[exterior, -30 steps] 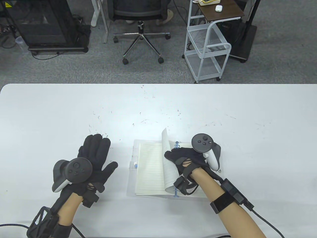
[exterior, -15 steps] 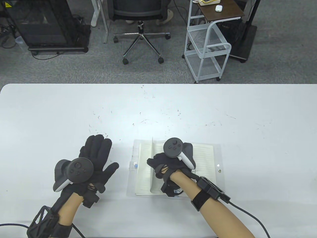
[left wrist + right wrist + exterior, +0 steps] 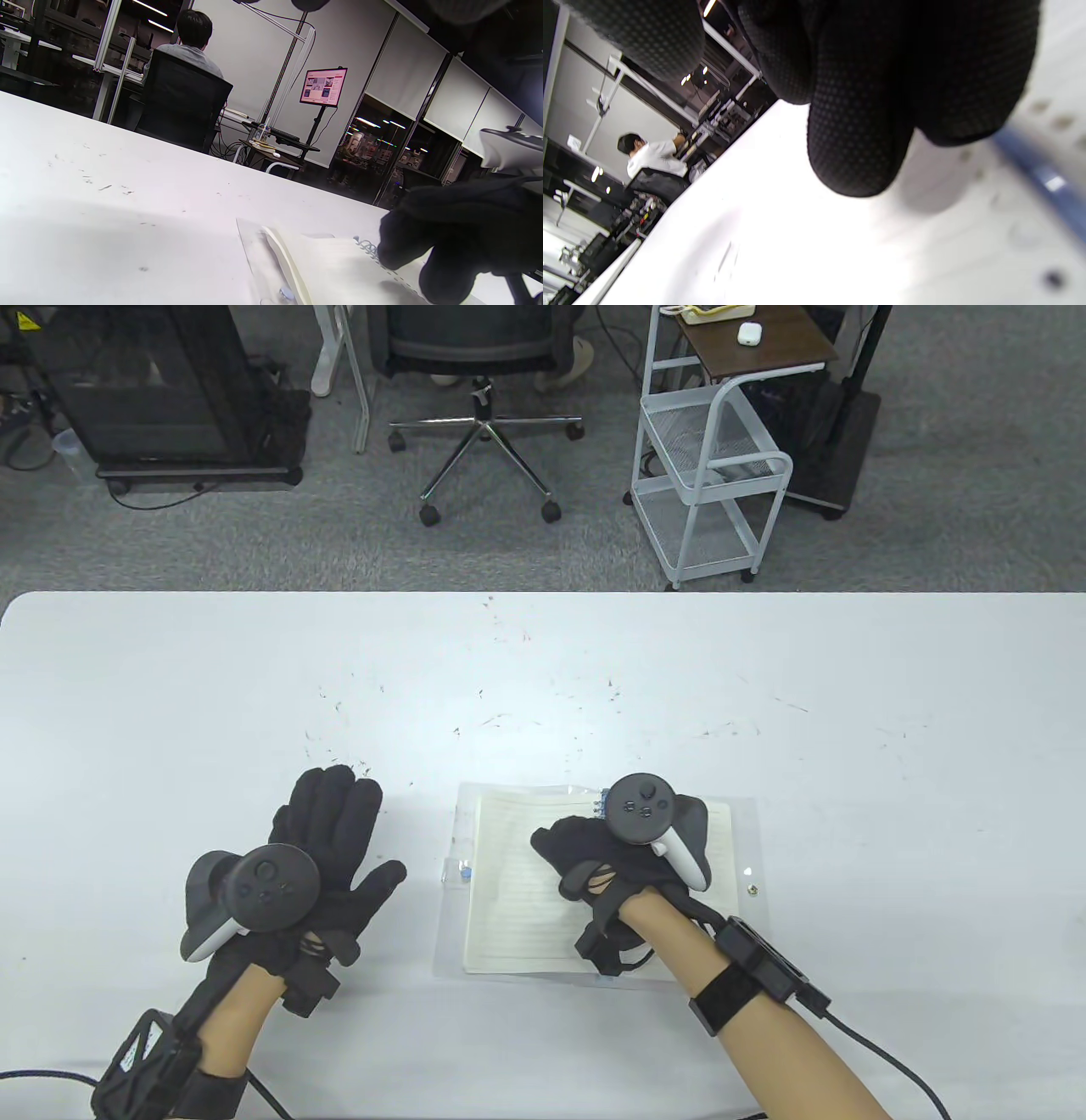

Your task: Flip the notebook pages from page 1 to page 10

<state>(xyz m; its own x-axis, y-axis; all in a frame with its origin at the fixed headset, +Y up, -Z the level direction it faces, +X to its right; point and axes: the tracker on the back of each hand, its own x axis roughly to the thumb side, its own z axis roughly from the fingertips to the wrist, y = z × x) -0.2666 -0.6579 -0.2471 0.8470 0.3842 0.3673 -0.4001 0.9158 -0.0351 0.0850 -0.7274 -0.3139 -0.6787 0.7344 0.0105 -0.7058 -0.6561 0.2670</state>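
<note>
A spiral notebook [image 3: 509,899] lies open and flat near the table's front edge, with lined pages on both sides of its blue binding [image 3: 601,806]. My right hand [image 3: 585,848] rests over the binding, and its fingers [image 3: 551,838] touch the left page and hold nothing. In the right wrist view its fingertips [image 3: 857,140] hang just above the white page [image 3: 797,233], next to the binding [image 3: 1043,178]. My left hand [image 3: 327,836] lies flat and spread on the table, apart from the notebook's left edge. The left wrist view shows the notebook [image 3: 331,262] and my right hand [image 3: 445,237].
The notebook's clear plastic cover [image 3: 454,831] sticks out past the pages on the white table [image 3: 543,670]. Beyond the far edge stand an office chair [image 3: 484,398] and a white wire cart [image 3: 713,475]. Cables trail from both wrists at the front edge.
My right hand carried a raised page from the right side over to the left. The page now lies flat, and the hand has drawn back right toward the binding. The left hand has stayed put.
</note>
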